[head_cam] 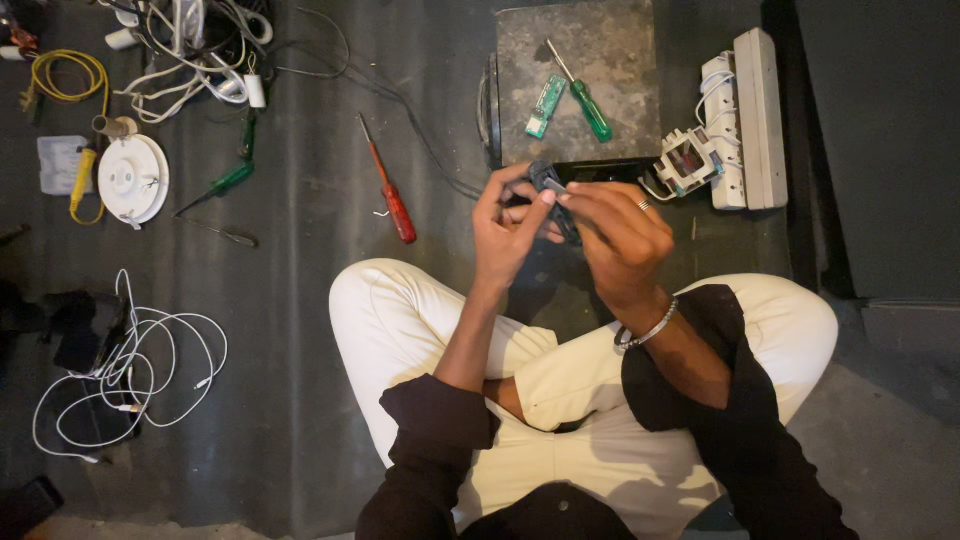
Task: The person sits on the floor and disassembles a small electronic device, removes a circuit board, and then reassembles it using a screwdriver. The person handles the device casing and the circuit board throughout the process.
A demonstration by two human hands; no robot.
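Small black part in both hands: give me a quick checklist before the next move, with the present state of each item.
1. Small black part pinched by both hands: ok.
2. Left hand fingertips on it: ok.
3. Right hand fingers on it: ok.
4. Green screwdriver lying free on the grey slab: ok.
5. Red screwdriver lying free on the floor left of the hands: ok.
6. Part's open or closed state: cannot tell, fingers cover it.
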